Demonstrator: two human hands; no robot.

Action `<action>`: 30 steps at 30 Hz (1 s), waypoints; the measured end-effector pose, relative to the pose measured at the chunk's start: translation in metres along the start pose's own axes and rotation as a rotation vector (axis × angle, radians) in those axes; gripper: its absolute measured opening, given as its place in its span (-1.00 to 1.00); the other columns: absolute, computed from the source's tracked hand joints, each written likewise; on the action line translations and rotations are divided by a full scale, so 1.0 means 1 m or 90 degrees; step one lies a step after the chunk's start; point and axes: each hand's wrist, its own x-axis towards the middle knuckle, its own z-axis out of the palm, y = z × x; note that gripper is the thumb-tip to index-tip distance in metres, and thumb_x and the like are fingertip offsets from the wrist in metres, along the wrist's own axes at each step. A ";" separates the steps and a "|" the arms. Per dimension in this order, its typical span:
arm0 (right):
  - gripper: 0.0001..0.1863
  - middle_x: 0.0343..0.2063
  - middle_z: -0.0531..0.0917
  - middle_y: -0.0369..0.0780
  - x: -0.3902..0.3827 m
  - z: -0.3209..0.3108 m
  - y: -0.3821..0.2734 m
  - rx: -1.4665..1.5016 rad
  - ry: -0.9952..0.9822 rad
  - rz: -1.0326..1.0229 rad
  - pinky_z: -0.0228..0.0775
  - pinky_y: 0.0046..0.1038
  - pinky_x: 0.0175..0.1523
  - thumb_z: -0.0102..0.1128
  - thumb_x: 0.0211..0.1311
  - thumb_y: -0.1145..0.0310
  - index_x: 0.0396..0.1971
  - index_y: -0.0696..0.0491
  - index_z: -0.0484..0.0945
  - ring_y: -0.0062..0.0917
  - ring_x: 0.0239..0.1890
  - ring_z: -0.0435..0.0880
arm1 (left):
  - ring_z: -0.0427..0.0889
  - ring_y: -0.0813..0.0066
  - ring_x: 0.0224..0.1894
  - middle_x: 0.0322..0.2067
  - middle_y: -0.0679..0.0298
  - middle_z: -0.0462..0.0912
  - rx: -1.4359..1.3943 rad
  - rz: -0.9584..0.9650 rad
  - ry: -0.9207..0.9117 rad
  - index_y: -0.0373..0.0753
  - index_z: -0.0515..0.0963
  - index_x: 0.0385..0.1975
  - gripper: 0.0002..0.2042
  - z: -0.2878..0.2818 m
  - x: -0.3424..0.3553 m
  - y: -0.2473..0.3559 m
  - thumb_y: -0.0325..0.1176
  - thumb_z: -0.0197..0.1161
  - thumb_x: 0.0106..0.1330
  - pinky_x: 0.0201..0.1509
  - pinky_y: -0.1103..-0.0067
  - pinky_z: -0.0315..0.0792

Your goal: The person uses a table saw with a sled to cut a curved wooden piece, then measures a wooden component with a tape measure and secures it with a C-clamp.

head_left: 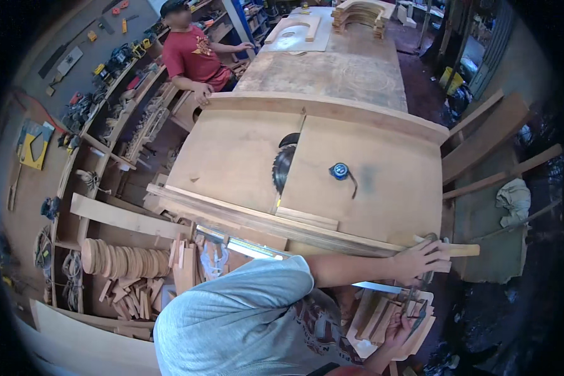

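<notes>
My left hand (417, 260) reaches across to the right end of a long wooden fence strip (282, 224) along the saw table's near edge. Its fingers are closed around the upper part of a metal clamp (430, 238) and the wood there. Lower down, my right hand (396, 330) is closed on the clamp's lower end, partly hidden. A circular saw blade (283, 169) stands up through the slot of the wooden saw table (388, 150). On the tabletop right of the blade lies a blue tape measure (339, 171) with a dark strap.
Across the table a person in a red shirt (197, 59) rests a hand near its far left corner. Curved wooden pieces (360, 15) are stacked on the far bench (332, 72). Wood offcuts (135, 294) fill the left shelves; boards (489, 135) lean at the right.
</notes>
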 end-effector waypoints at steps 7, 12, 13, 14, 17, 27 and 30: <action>-0.52 -0.03 0.68 -0.15 0.027 0.020 -0.035 0.177 0.260 -0.034 0.68 -0.35 -0.03 0.21 0.25 0.50 0.20 0.08 0.48 -0.45 -0.19 0.71 | 0.05 -0.18 0.51 0.41 0.08 0.21 0.112 0.027 -0.006 -0.10 0.25 0.41 -0.10 0.022 -0.004 -0.007 -0.15 0.49 -0.03 0.59 0.03 0.03; -0.81 -0.51 0.65 -0.30 0.039 0.008 -0.032 0.089 0.217 -0.024 0.48 -0.54 -0.49 0.12 0.37 0.22 -0.26 -0.01 0.62 -0.63 -0.57 0.60 | 0.04 -0.20 0.53 0.41 0.07 0.21 0.111 0.031 0.012 -0.07 0.25 0.42 -0.07 0.030 -0.012 -0.009 -0.14 0.53 -0.07 0.58 0.03 0.07; -0.76 -0.64 0.59 -0.35 0.043 0.006 -0.029 0.078 0.219 -0.013 0.35 -0.60 -0.62 0.07 0.40 0.16 -0.40 -0.06 0.60 -0.68 -0.70 0.51 | 0.04 -0.20 0.52 0.40 0.07 0.22 0.112 0.041 0.031 -0.08 0.27 0.39 -0.09 0.031 -0.013 -0.009 -0.16 0.52 -0.07 0.57 0.03 0.08; -0.76 -0.64 0.59 -0.35 0.049 0.005 -0.023 0.069 0.163 0.000 0.35 -0.60 -0.62 0.07 0.40 0.16 -0.40 -0.06 0.60 -0.68 -0.70 0.51 | 0.05 -0.21 0.52 0.40 0.07 0.22 0.112 0.050 0.050 -0.09 0.29 0.37 -0.12 0.031 -0.013 -0.010 -0.17 0.51 -0.08 0.56 0.04 0.09; -0.66 -0.13 0.67 -0.19 0.066 0.005 -0.007 -0.027 0.380 -0.185 0.66 -0.36 -0.23 0.04 0.34 0.13 -0.03 -0.02 0.58 -0.46 -0.19 0.70 | 0.06 -0.22 0.51 0.44 0.09 0.19 0.115 0.048 0.057 -0.14 0.31 0.34 -0.18 0.033 -0.013 -0.011 -0.15 0.48 -0.01 0.52 0.04 0.17; -0.75 -0.29 0.57 -0.26 0.023 -0.001 0.013 -0.047 0.459 -0.155 0.49 -0.42 -0.36 0.02 0.38 0.12 -0.15 -0.05 0.52 -0.53 -0.34 0.55 | 0.07 -0.26 0.50 0.43 0.01 0.19 0.116 0.063 0.038 -0.18 0.31 0.34 -0.19 0.031 -0.012 -0.014 -0.14 0.45 0.01 0.54 0.04 0.12; -0.77 -0.34 0.54 -0.28 0.026 0.004 0.016 -0.046 0.457 -0.147 0.44 -0.43 -0.40 0.02 0.39 0.12 -0.18 -0.05 0.51 -0.55 -0.39 0.51 | 0.10 -0.18 0.50 0.42 0.06 0.19 0.095 0.054 0.046 -0.10 0.30 0.33 -0.17 0.036 -0.014 -0.015 -0.19 0.49 -0.03 0.56 0.07 0.12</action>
